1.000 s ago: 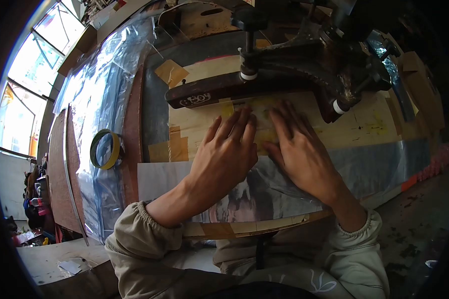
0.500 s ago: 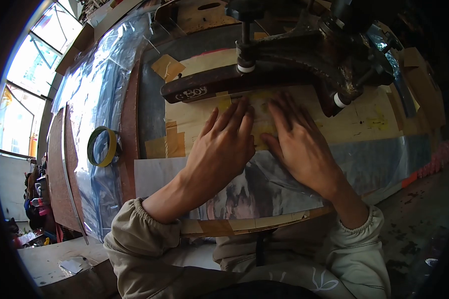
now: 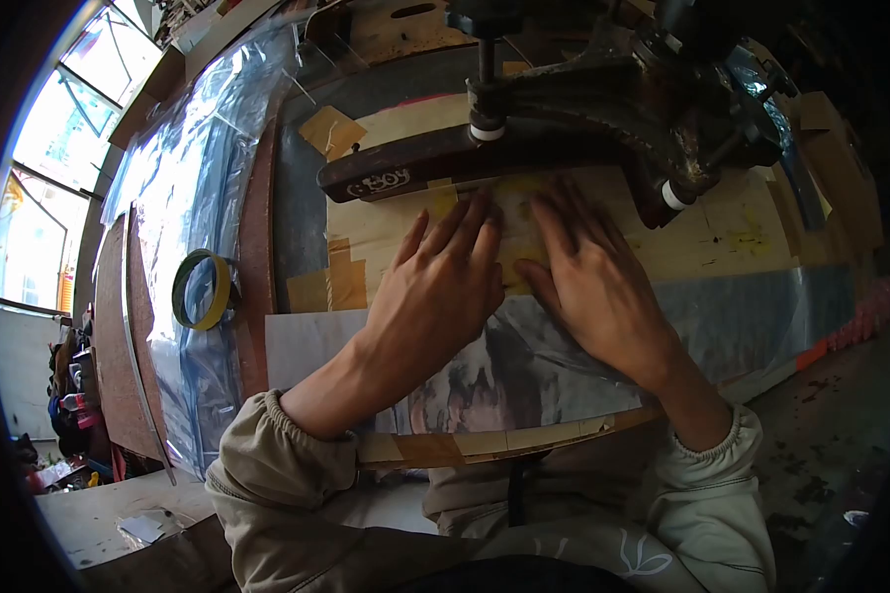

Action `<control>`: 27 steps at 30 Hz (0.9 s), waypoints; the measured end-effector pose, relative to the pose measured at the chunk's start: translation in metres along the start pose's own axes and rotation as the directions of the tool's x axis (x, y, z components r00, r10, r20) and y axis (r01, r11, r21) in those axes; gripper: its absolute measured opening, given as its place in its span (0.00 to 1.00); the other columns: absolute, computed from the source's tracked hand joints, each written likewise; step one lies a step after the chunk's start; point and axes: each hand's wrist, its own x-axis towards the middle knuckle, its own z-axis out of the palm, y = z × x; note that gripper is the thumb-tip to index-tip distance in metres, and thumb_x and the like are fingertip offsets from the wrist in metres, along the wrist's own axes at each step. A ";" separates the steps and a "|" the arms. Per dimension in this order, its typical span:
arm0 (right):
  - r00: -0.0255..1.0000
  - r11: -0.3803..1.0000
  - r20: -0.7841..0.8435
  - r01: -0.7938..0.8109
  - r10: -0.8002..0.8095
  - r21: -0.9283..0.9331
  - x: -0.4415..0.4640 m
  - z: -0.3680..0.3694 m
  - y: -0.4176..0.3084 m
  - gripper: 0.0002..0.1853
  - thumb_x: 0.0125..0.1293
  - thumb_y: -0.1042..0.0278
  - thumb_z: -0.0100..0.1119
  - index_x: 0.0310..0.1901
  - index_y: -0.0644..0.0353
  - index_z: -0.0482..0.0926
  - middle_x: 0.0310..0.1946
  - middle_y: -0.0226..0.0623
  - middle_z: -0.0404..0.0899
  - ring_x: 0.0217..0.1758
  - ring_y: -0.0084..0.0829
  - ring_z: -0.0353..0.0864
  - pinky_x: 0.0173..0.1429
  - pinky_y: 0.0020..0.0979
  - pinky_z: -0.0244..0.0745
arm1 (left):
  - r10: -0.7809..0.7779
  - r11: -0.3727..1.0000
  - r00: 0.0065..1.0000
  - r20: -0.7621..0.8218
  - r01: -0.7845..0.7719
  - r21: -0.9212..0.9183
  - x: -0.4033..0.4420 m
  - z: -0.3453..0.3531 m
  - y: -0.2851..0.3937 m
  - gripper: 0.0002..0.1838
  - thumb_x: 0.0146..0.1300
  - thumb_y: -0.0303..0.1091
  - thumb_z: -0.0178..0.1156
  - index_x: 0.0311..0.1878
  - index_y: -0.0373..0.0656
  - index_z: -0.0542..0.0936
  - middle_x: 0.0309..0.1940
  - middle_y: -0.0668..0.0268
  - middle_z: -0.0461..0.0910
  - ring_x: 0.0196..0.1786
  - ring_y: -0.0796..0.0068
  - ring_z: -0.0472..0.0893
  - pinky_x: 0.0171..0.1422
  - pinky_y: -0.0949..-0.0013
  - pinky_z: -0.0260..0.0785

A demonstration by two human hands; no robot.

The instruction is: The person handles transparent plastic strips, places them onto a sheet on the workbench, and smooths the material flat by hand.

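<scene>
My left hand lies palm down with its fingers stretched forward over the pale, yellow-stained board. To its right, my right hand is also palm down, fingers spread and thumb pointing toward the left hand. Both hands' fingertips are close to the dark metal bar, which has white lettering and crosses just beyond them. Under my wrists runs a greyish sheet with blurred dark and pinkish patches along the near edge. What lies beneath the palms is hidden.
A heavy dark metal arm with knobs stands over the board at the upper right. On clear plastic sheeting at left sits a yellow-green roll of tape. Brown tape marks the board's left side. Windows are far left.
My left hand has shifted very slightly to the left. The right hand, metal arm and sheet look the same.
</scene>
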 end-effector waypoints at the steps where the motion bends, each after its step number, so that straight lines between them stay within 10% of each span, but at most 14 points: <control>1: 1.000 1.000 0.000 0.000 0.000 0.002 0.000 0.000 0.000 0.29 0.68 0.61 0.58 0.64 0.70 0.64 0.66 0.61 0.65 0.72 0.53 0.62 0.75 0.47 0.58 | -0.001 1.000 1.000 0.002 0.001 -0.002 0.000 0.000 0.000 0.25 0.63 0.29 0.52 0.63 0.31 0.67 0.68 0.45 0.65 0.71 0.50 0.67 0.72 0.45 0.61; 27: 0.994 1.000 -0.107 0.008 -0.010 -0.019 0.002 -0.007 -0.004 0.28 0.61 0.56 0.67 0.55 0.70 0.75 0.55 0.50 0.76 0.60 0.42 0.75 0.68 0.39 0.68 | 0.018 0.997 0.999 -0.032 -0.015 0.072 0.001 0.001 0.000 0.22 0.64 0.32 0.55 0.59 0.31 0.69 0.64 0.47 0.69 0.68 0.55 0.70 0.67 0.40 0.63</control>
